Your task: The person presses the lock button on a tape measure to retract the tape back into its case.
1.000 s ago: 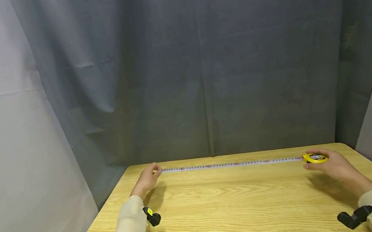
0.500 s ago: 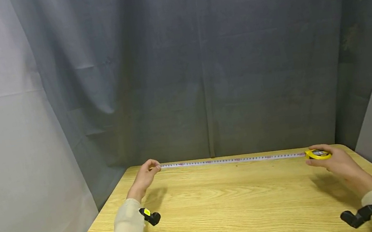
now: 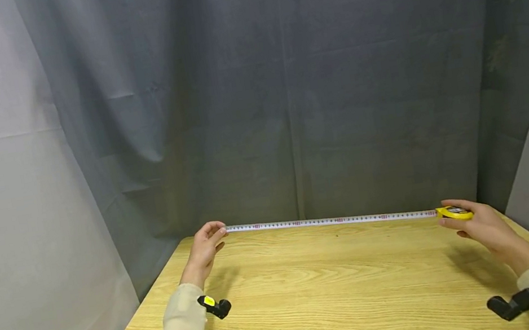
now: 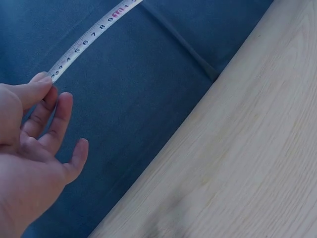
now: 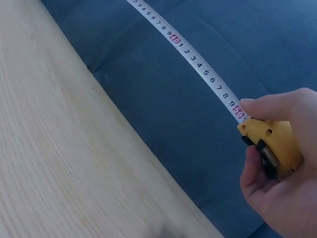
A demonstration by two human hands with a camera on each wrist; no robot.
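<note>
A white tape blade (image 3: 329,221) stretches along the far edge of the wooden table (image 3: 335,291), lifted a little above it. My left hand (image 3: 207,246) pinches the blade's free end (image 4: 55,73) between thumb and forefinger; its other fingers hang loose. My right hand (image 3: 478,224) grips the yellow tape measure case (image 3: 454,212) at the far right corner. In the right wrist view the case (image 5: 272,146) sits in curled fingers, and the blade (image 5: 198,62) leaves it at about the 50 mark.
A dark grey-blue cloth backdrop (image 3: 295,97) hangs close behind the table's far edge. Pale cloth panels (image 3: 12,225) stand at both sides. Black wrist camera mounts (image 3: 216,308) sit under each sleeve.
Both hands have moved away from me toward the far edge and risen slightly, carrying the stretched tape with them. The tape's length looks about the same.
</note>
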